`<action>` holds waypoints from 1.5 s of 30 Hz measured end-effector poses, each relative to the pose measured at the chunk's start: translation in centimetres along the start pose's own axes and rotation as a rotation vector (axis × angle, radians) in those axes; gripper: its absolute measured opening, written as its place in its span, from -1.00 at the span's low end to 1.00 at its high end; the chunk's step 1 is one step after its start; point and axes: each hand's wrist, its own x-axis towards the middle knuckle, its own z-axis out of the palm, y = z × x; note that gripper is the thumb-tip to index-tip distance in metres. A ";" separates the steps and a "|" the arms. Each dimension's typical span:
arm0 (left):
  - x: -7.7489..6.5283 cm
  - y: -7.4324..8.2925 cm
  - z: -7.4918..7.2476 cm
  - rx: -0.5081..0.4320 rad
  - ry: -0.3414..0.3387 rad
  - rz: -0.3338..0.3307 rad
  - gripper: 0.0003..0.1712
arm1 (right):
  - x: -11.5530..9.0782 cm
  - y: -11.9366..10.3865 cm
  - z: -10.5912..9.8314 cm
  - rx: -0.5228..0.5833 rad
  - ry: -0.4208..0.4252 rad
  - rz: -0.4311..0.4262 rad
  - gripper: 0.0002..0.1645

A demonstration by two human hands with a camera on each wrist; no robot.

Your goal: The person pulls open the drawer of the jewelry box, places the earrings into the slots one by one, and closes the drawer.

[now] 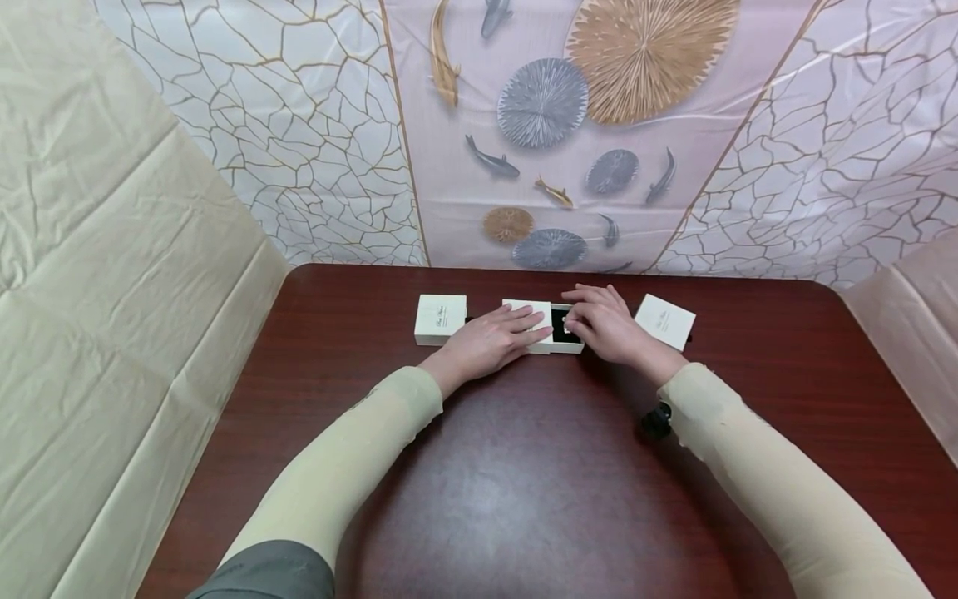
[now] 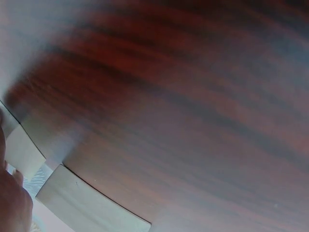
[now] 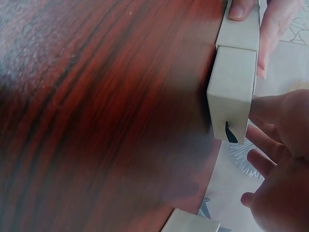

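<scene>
A small white drawer box (image 1: 528,309) lies at the middle of the table's far side, its drawer (image 1: 568,348) pulled out to the right and lined in black. My left hand (image 1: 490,339) holds the outer sleeve, fingers across the lid and thumb on the front wall, as the right wrist view shows. The right hand (image 1: 608,324) reaches over the drawer, thumb and forefinger close together at a tiny pale piece (image 1: 566,323) on the black lining. I cannot tell whether they pinch it. A black pull tab (image 3: 231,133) sticks out of the drawer's end wall.
A similar closed white box (image 1: 440,316) stands left of the left hand. Another (image 1: 666,321) sits turned at an angle beyond the right wrist. Behind the brown table (image 1: 479,482) hangs a patterned cloth (image 1: 539,216); a black wrist device (image 1: 657,421) hangs by the right sleeve.
</scene>
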 end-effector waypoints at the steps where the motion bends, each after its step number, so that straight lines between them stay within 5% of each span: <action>1: 0.0 0.0 0.0 -0.001 0.001 0.000 -0.42 | 0.0 0.0 0.0 0.001 -0.001 0.001 -0.81; 45: -0.1 0.0 -0.1 -0.032 0.029 0.009 -0.44 | 0.2 0.0 -0.2 -0.027 -0.040 0.031 -0.80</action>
